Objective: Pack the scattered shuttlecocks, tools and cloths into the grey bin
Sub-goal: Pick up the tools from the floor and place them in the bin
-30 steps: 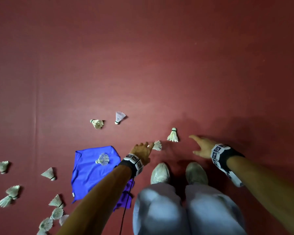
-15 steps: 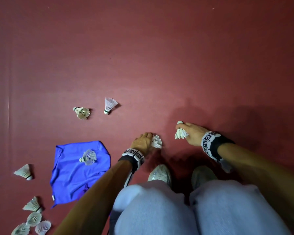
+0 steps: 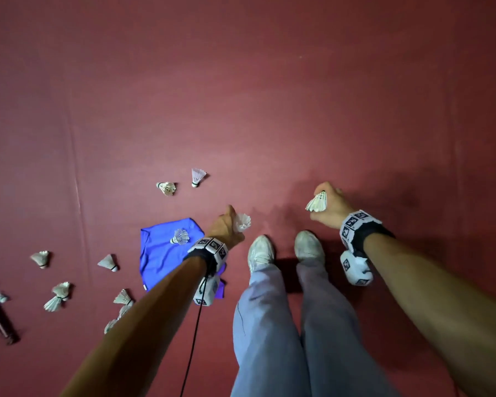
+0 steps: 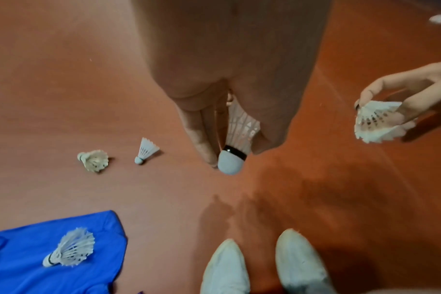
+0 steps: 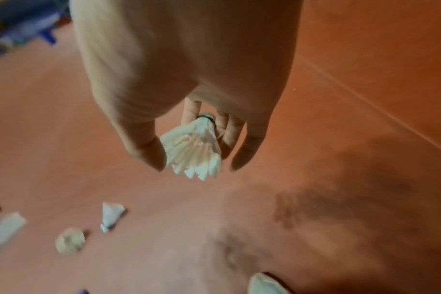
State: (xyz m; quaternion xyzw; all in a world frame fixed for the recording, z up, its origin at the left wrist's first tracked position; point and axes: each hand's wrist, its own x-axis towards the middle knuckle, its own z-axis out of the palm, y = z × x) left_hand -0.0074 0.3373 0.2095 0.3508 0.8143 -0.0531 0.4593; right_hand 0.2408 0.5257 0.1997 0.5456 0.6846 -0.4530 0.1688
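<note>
You are early in the job. Your left hand (image 3: pixel 226 227) pinches one shuttlecock (image 3: pixel 243 222), cork pointing down in the left wrist view; your right hand (image 3: pixel 331 209) has its fingers curled round a second shuttlecock (image 3: pixel 317 202), feathers fanning out of the grip. Both are lifted off the red floor (image 3: pixel 269 96).

Everything else looks unpacked. A pair of birdies (image 3: pixel 181 183) lies at 11 o'clock from your shoes (image 3: pixel 284 250). At 9 o'clock a blue cloth (image 3: pixel 158 262) lies with a birdie on it (image 3: pixel 180 236). Further toward 8 o'clock lie a loose cluster (image 3: pixel 60 293) and a dark tool (image 3: pixel 0 319). The grey bin is out of view, so you must find it before dropping these two.
</note>
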